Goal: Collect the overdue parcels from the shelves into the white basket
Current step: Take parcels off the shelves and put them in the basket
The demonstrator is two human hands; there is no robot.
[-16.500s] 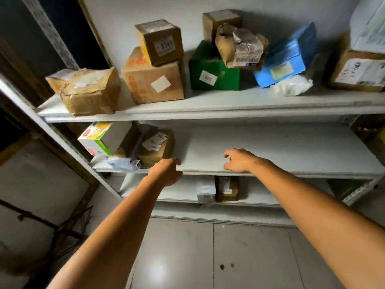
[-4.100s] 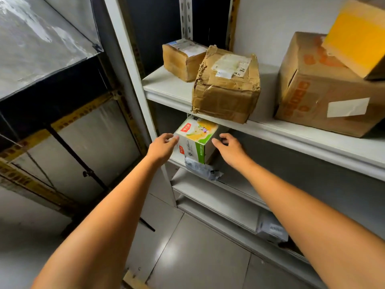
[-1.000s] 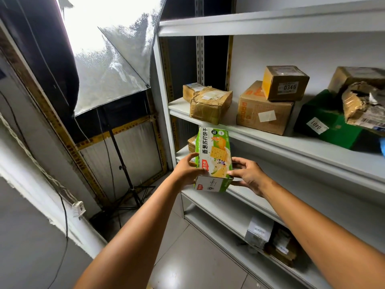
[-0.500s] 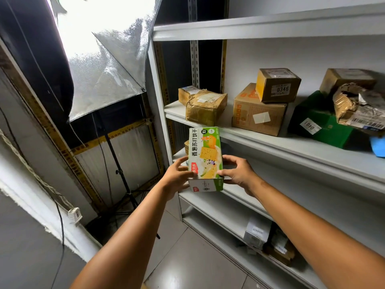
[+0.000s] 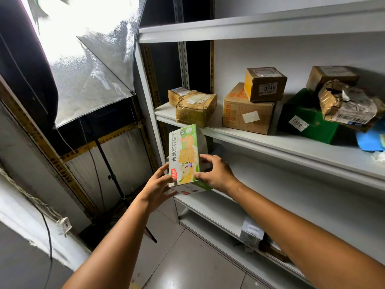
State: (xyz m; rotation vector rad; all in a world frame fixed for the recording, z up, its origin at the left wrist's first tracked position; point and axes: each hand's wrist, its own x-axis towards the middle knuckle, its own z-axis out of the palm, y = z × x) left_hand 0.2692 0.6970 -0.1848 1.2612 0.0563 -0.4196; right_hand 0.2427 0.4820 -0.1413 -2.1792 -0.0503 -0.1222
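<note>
Grips the green cracker box at its lower end with the left hand, fingers curled beneath, and clamps the right hand round its right edge. Holds it upright just in front of the shelving's left post, lifted clear of the lower level where it lay seconds ago. Means one parcel freed, probably ready for carrying. Leaves the crumpled brown parcel, the box marked 0346 and the green carton farther back on the shelving. Shows no white basket.
</note>
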